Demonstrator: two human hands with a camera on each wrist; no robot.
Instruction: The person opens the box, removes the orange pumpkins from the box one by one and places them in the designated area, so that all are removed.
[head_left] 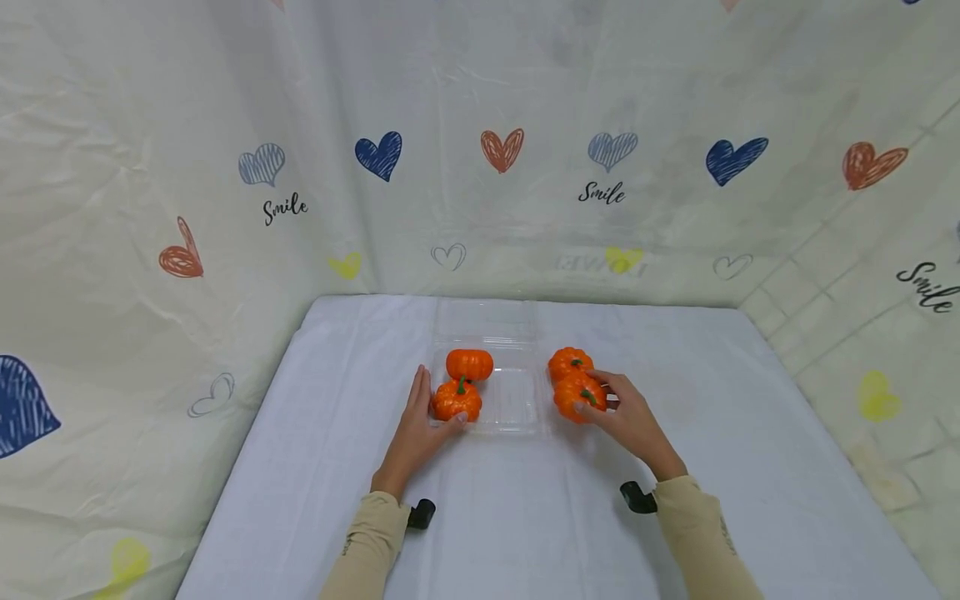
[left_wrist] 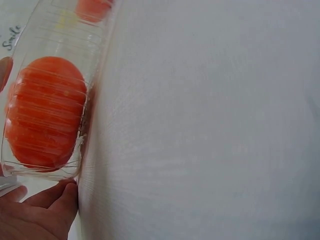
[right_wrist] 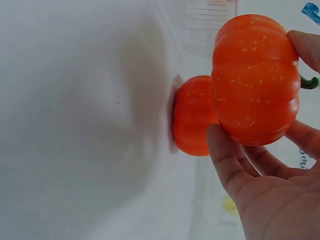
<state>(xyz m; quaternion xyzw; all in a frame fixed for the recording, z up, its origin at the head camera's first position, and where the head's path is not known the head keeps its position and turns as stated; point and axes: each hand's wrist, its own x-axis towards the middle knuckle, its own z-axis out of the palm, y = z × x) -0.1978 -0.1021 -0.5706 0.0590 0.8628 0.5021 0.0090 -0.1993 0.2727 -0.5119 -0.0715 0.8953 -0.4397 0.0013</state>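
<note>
A clear plastic container [head_left: 513,402] lies with its lid folded back, two small orange pumpkins in its left half: one at the back [head_left: 470,365], one at the front [head_left: 456,402]. My left hand [head_left: 417,433] rests against the container's left side with straight fingers, its thumb at the front rim. Through the clear wall, the left wrist view shows the front pumpkin [left_wrist: 47,112]. To the right of the container, my right hand [head_left: 628,421] grips a green-stemmed pumpkin [right_wrist: 256,80] between thumb and fingers, raised over the table. Behind it another pumpkin [head_left: 567,362] sits on the tablecloth.
The container's clear lid [head_left: 486,321] reaches toward the table's back edge. A white cloth [head_left: 315,467] covers the table. Behind and beside it hangs a pale curtain [head_left: 540,100] printed with hearts and words.
</note>
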